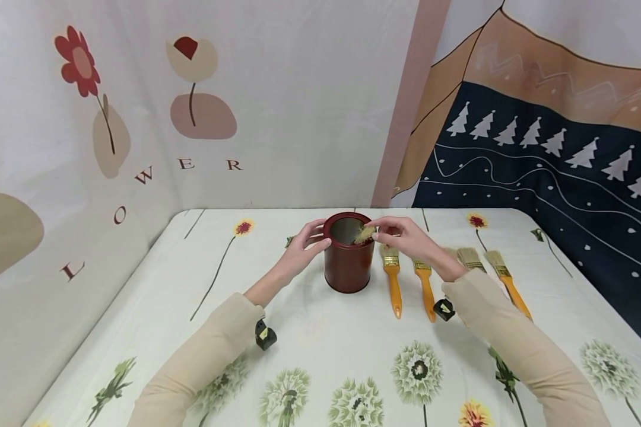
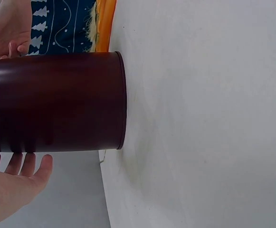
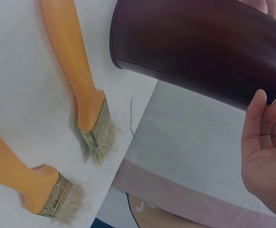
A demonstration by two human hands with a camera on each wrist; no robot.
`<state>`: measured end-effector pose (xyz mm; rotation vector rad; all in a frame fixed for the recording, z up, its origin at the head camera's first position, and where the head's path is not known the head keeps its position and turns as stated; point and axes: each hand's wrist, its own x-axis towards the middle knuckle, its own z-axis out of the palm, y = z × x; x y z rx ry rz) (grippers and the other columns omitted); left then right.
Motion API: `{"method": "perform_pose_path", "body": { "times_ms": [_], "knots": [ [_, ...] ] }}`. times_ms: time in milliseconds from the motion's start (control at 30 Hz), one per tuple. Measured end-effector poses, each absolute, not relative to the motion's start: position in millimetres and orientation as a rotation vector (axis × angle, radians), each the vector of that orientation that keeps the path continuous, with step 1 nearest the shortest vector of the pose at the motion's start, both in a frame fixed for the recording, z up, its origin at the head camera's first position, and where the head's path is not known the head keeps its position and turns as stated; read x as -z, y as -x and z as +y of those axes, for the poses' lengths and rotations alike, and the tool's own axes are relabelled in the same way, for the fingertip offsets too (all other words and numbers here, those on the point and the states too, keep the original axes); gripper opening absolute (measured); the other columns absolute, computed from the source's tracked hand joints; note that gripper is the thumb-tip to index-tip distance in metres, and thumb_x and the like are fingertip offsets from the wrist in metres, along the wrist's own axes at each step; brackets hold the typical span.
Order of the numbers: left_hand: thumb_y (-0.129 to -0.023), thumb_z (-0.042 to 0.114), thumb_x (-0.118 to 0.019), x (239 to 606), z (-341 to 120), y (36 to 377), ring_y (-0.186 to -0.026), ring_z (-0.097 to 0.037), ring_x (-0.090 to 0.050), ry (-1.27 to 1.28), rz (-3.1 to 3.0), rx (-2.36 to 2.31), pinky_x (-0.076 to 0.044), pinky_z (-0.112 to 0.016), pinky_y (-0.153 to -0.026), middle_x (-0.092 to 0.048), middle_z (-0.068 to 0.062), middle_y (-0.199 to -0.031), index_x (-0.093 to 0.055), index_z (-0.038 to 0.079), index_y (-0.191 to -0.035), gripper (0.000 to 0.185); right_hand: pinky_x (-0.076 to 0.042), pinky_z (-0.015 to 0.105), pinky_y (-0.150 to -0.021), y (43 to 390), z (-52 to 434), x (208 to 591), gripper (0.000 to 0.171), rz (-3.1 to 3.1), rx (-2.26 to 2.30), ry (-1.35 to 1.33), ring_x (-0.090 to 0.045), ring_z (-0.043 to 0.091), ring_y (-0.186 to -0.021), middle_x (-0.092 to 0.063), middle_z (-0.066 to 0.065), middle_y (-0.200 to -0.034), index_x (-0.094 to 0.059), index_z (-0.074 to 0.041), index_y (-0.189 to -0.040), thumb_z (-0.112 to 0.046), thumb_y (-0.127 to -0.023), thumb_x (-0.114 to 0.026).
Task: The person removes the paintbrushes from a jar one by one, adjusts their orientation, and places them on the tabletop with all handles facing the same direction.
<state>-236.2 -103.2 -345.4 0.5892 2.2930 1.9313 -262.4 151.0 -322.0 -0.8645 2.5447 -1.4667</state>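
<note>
A dark red cylindrical can (image 1: 348,270) stands upright and uncovered on the table. My left hand (image 1: 301,246) grips its left side near the rim, thumb toward the front and fingers behind. At the right of the rim, my right hand (image 1: 400,237) pinches a paintbrush by its pale bristles (image 1: 364,235). The bristles point up over the rim; the rest of that brush is hidden by the can. In the right wrist view, my right fingers (image 3: 255,114) are close against the can's rim, and only a bit of bristle shows.
Right of the can lie several orange-handled paintbrushes, bristles toward the back; the nearest paintbrush (image 1: 392,284) is beside the can, another paintbrush (image 1: 426,290) next to it. A paintbrush (image 1: 504,281) lies farther right, partly under my right sleeve. Behind the flower-printed tabletop (image 1: 310,356) hangs a printed cloth (image 1: 299,107).
</note>
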Motion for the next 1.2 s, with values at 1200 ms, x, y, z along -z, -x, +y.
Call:
{"method": "perform_pose_path", "body": {
  "times_ms": [1200],
  "knots": [
    [-0.088,0.018,-0.055,363,-104,248,-0.115,-0.022,-0.04,-0.591,2.292,-1.995,-0.037,-0.038,-0.091,-0.043,-0.009,-0.126,-0.036,0.012,-0.131,0.047,-0.049,0.024,-0.063,233,143,283,0.017,2.702,1.907,0.897,-0.051,0.023,-0.075,-0.053,0.011,-0.086,-0.06,0.012,-0.097,0.0,-0.087,-0.052]
  ]
}}
